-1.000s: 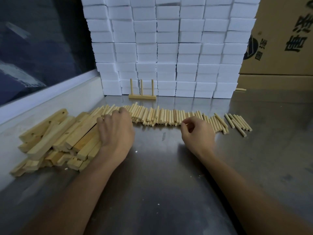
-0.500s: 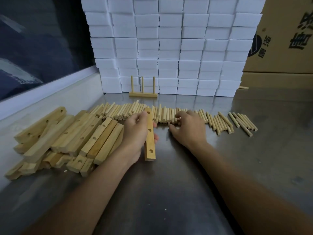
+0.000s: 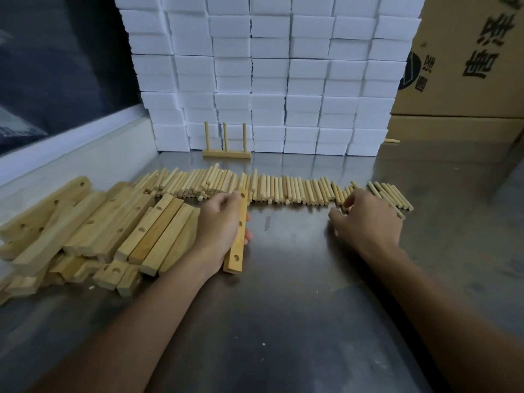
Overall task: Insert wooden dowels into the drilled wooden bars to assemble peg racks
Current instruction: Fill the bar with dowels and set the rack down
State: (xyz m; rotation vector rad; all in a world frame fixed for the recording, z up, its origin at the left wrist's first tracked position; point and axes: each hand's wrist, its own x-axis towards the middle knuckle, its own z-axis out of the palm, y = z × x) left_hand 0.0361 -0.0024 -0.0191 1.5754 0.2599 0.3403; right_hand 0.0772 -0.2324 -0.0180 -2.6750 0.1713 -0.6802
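Note:
My left hand [image 3: 219, 222] grips a drilled wooden bar [image 3: 236, 252] with three holes facing up, held lengthwise just above the steel table. A pile of more drilled bars [image 3: 93, 222] lies to its left. A long row of wooden dowels [image 3: 283, 188] stretches across the table beyond both hands. My right hand [image 3: 365, 221] rests on the right part of that row, fingers curled around a dowel [image 3: 346, 200]; whether it is lifted I cannot tell. A finished peg rack [image 3: 226, 148] with three upright dowels stands at the back.
A wall of stacked white foam blocks [image 3: 269, 75] rises behind the rack. Cardboard boxes [image 3: 465, 61] stand at the back right. A raised white ledge [image 3: 71, 143] and a dark window border the steel table [image 3: 283, 307] on the left.
My left hand has lifted one drilled bar off the pile and brought it to the middle. My right hand has slid right along the dowel row and closed its fingers on a dowel.

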